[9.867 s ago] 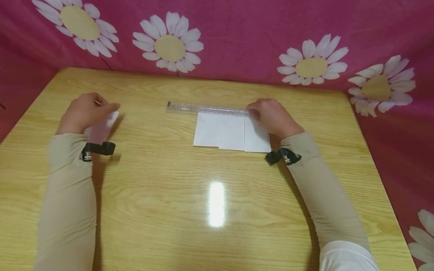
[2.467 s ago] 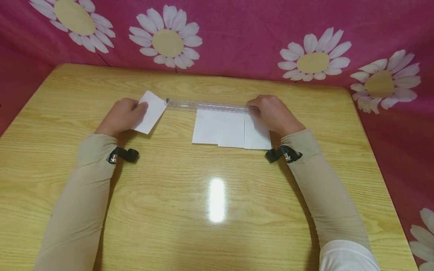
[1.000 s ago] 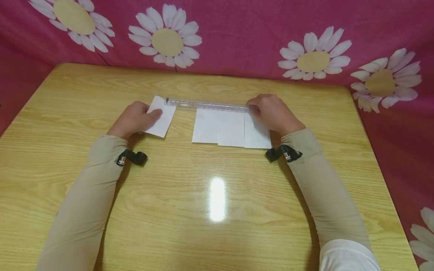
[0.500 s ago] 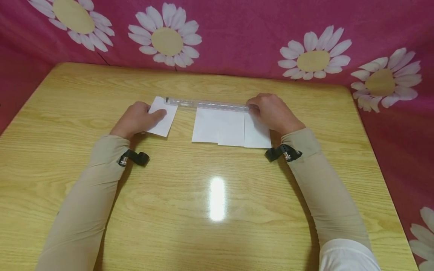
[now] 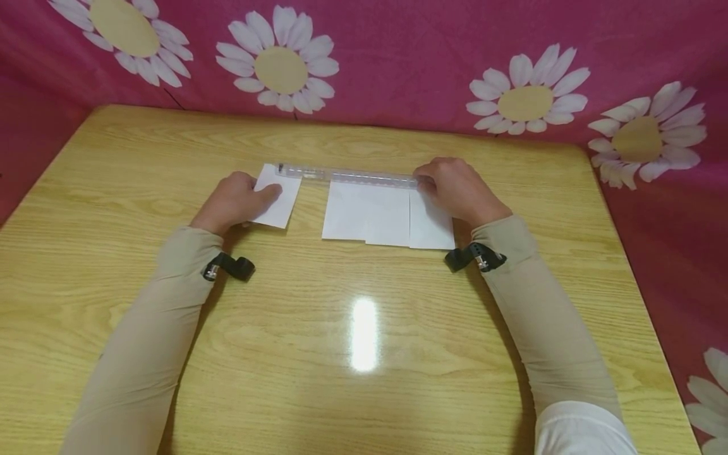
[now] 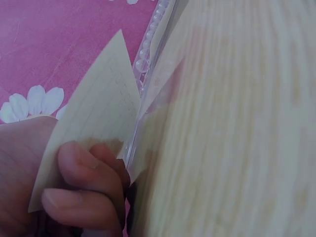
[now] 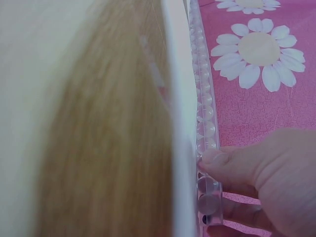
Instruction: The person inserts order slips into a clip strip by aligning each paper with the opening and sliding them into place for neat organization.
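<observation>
My left hand (image 5: 236, 199) pinches a white paper slip (image 5: 282, 205) between thumb and fingers. That slip's top edge meets the left end of a clear plastic ticket rail (image 5: 315, 173), which has a row of round balls along it. In the left wrist view, the slip (image 6: 96, 103) stands against the rail, with curled fingers (image 6: 81, 202) behind it. At the rail's other end, my right hand (image 5: 463, 193) grips it; the right wrist view shows the thumb on the clear rail (image 7: 205, 108). Three white slips (image 5: 366, 212) sit side by side along the rail's right part, the rightmost partly hidden.
Both hands work over a wood-grain table (image 5: 296, 328) with a glare spot (image 5: 364, 335) near its middle. Behind and right of it hangs a pink cloth (image 5: 398, 63) printed with white daisies. Black straps (image 5: 236, 266) are on both wrists.
From the far left, my left hand has brought its slip rightward to the rail's left end, then edged slightly further right. My right hand has kept its hold on the rail.
</observation>
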Action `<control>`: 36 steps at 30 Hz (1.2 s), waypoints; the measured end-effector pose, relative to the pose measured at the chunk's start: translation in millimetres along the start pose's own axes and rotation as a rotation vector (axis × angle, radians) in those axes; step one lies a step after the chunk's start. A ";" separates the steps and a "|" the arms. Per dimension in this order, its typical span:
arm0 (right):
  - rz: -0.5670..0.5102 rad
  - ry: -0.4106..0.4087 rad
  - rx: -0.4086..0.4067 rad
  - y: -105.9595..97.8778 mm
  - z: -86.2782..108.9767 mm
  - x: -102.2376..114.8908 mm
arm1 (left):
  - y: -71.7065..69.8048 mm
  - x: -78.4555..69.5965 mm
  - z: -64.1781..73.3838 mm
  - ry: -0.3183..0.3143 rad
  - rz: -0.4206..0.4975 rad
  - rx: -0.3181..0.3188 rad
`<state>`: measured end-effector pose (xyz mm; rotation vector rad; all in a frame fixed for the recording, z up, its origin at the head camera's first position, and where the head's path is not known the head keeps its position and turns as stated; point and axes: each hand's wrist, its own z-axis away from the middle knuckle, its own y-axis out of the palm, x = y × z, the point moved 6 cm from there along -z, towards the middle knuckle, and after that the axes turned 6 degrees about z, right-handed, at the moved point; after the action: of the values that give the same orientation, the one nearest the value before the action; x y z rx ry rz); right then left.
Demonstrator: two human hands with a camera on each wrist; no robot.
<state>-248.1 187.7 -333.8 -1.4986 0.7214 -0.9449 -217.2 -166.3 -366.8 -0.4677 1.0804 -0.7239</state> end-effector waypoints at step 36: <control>-0.016 0.013 0.016 1.5 0.7 -2.3 | 9.7 -11.8 -1.3 -0.023 -0.014 0.000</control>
<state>-248.5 189.9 -335.6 -1.4873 0.7108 -0.9713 -218.8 -151.1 -366.4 -0.4833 1.0565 -0.7290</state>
